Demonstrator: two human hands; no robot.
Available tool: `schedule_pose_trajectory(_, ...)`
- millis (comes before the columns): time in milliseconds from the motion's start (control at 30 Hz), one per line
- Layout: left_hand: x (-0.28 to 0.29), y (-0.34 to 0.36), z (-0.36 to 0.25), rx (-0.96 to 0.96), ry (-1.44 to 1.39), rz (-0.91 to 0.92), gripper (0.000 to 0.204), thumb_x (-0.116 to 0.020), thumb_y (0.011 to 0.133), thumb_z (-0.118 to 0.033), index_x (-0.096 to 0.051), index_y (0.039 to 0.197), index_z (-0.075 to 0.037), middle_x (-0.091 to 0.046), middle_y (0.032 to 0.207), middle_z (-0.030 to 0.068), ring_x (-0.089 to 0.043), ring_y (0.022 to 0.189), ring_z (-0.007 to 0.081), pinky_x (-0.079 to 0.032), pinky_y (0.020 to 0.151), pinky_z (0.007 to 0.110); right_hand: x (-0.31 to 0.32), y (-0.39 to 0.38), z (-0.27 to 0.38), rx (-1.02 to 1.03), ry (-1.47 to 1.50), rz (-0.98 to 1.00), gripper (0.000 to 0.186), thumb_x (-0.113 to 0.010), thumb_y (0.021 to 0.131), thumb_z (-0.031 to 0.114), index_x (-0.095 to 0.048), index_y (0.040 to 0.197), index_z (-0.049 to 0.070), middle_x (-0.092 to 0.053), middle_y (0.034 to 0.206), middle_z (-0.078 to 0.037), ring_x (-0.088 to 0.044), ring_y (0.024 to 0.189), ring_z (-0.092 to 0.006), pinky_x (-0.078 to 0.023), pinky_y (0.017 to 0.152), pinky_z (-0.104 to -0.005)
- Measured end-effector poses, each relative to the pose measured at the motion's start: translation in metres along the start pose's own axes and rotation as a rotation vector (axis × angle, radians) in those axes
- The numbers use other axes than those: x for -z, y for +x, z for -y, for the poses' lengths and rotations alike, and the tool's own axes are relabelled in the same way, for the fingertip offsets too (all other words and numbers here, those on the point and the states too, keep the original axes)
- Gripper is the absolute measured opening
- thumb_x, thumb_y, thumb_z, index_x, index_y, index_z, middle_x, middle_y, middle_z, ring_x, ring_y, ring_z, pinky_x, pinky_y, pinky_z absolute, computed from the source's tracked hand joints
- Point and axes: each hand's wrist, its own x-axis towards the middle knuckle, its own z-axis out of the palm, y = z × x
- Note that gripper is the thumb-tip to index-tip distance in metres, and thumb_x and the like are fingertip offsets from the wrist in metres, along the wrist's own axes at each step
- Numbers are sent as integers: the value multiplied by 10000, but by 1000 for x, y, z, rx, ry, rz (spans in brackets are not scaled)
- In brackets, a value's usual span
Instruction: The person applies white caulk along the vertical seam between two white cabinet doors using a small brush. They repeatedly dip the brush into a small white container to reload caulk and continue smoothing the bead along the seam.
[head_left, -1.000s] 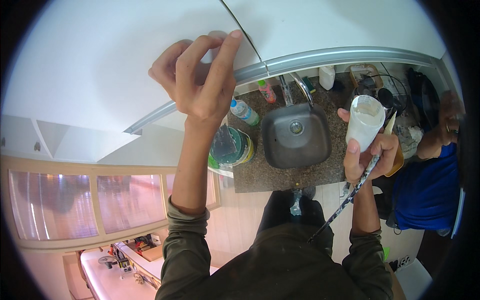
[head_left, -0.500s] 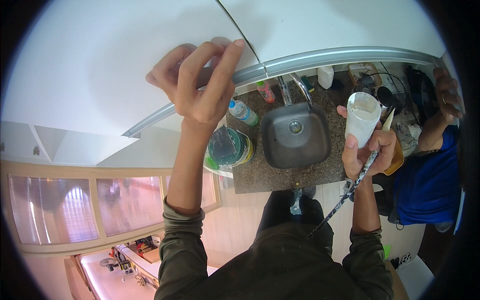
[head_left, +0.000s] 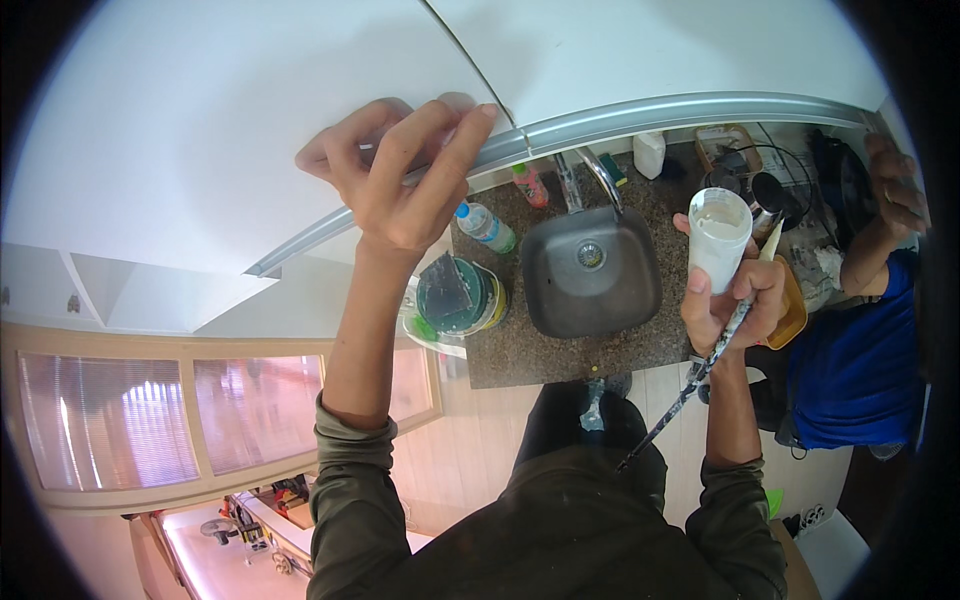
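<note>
My left hand (head_left: 392,195) rests against the white cabinet door (head_left: 230,120), its fingers bent and apart with nothing visible in them. The index fingertip touches beside the narrow gap between this door and the neighbouring white door (head_left: 690,50), just above the grey metal edge strip (head_left: 650,109). My right hand (head_left: 722,318) holds up a white plastic tub (head_left: 718,250) with off-white paste inside. Across the same hand lies a thin paintbrush (head_left: 688,393), its pale tip pointing up and its paint-speckled handle slanting down toward my body.
Below is a speckled countertop (head_left: 500,365) with a sink (head_left: 590,270) and faucet (head_left: 568,185). A water bottle (head_left: 487,228) and a lidded bucket (head_left: 455,300) stand left of the sink; a yellow container (head_left: 793,310) is at right. Another person in a blue shirt (head_left: 850,360) stands close on the right.
My left hand has moved slightly down along the door toward the metal strip. My right hand still holds the tub and brush, the tub shifted very slightly.
</note>
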Motion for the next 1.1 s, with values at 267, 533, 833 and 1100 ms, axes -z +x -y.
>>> schedule_pose_trajectory(267,14,11,-4,201,-316,-15,242,-819,689,17,-703,857,-113,-681,819,-10,-614,775,187,-362,785,330,7,-4,27,16,-93,86,393,-707,884,88,-317,932,95,-642,1123,-353,-697,1032,-356,-561,844,-367)
schedule_pose_trajectory(533,71,-37,-99,784,-619,104,152,-697,762,129,-709,786,-20,-702,780,94,-650,743,208,-479,753,329,14,-28,49,8,-3,58,453,-803,790,146,-371,884,52,-650,1111,-388,-733,960,-355,-574,751,-336)
schedule_pose_trajectory(833,165,-135,-242,1715,-892,196,244,-588,987,-121,-705,834,28,-717,801,79,-670,796,146,-510,744,291,6,-49,92,-26,34,122,405,-804,784,111,-409,853,50,-671,1071,-351,-728,991,-356,-562,721,-328)
schedule_pose_trajectory(1100,191,-69,-237,1692,-1371,3,251,-561,1017,-147,-606,1161,54,-670,1027,119,-655,998,201,-505,852,326,-27,-59,101,51,113,312,407,-796,801,93,-394,834,44,-661,1079,-362,-717,932,-300,-544,700,-309)
